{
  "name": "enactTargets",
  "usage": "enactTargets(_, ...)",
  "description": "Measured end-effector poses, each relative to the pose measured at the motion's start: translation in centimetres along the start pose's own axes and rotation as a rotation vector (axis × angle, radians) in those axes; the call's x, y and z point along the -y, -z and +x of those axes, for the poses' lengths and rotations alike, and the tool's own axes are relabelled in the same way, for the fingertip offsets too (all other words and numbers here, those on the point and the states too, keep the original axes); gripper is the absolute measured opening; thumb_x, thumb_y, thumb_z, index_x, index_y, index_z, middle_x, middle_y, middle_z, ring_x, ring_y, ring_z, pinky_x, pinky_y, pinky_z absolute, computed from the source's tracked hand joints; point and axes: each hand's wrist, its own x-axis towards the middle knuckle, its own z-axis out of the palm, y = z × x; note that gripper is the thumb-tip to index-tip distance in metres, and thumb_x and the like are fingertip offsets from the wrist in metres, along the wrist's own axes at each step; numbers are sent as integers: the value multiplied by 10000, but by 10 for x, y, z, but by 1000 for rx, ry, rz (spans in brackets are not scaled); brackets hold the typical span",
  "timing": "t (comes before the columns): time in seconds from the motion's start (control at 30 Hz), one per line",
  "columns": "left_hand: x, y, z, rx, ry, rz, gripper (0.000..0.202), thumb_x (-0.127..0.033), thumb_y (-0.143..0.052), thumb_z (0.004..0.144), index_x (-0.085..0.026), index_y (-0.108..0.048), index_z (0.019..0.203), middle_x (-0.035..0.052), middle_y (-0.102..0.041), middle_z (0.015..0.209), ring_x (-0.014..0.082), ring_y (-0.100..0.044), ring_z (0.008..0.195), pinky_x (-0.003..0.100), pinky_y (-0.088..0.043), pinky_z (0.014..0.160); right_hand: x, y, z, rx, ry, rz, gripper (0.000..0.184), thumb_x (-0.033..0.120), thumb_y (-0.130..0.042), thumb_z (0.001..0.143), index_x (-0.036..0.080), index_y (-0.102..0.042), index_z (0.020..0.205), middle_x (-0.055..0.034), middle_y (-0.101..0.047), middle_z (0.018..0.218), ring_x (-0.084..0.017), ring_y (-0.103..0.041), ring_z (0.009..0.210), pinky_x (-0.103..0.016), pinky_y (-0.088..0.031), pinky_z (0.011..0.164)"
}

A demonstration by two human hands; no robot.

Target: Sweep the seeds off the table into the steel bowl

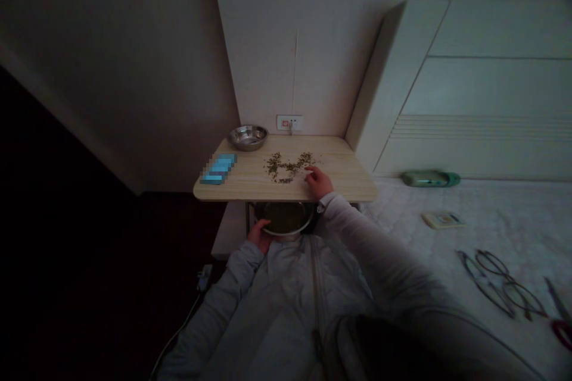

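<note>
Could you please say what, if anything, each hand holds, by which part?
The left hand holds the lower bowl by its near-left rim. Whether the right hand, at the scattered bits, holds any cannot be told.

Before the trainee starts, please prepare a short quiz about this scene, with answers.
1. Which hand holds the round metal bowl below the near edge of the pale wooden table?
2. True or false: the small greenish-brown grains lie in one tidy pile.
3. Where on the table is the shiny silver metal bowl: (a) far left, (b) near right?

Key: 1. the left hand; 2. false; 3. a.
</note>
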Motion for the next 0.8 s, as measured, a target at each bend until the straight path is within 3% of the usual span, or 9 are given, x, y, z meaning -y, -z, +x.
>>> enactTargets(0.2,1,2,2,31,-2,-12,336,-144,-399,600,-97,-481,923,72,-596,721,180,-538,659,305,-427,517,11,6,3,44,91,-360,330,235,-287,705,209,-393,1016,-28,-564,796,-119,-492,690,-248,-347,645)
enactTargets(0.37,0,0,-1,-37,12,19,321,-150,-403,603,-96,-488,909,68,-597,665,180,-540,617,309,-423,495,25,6,-5,130,192,-575,324,211,-291,716,218,-381,1027,-43,-554,875,-134,-481,799,-271,-291,723)
enactTargets(0.57,-1,0,-1,16,15,4,315,-145,-396,606,-92,-488,902,66,-599,662,183,-540,636,297,-423,480,28,9,-16,165,320,-629,308,216,-306,714,212,-398,1008,-49,-566,832,-140,-483,770,-279,-255,721)
enactTargets(0.8,-2,-3,-2,-27,5,13,323,-137,-393,600,-92,-487,906,66,-601,669,183,-541,648,305,-427,510,28,11,-18,122,346,-575,283,213,-293,719,196,-415,974,-41,-572,820,-127,-485,765,-262,-247,719)
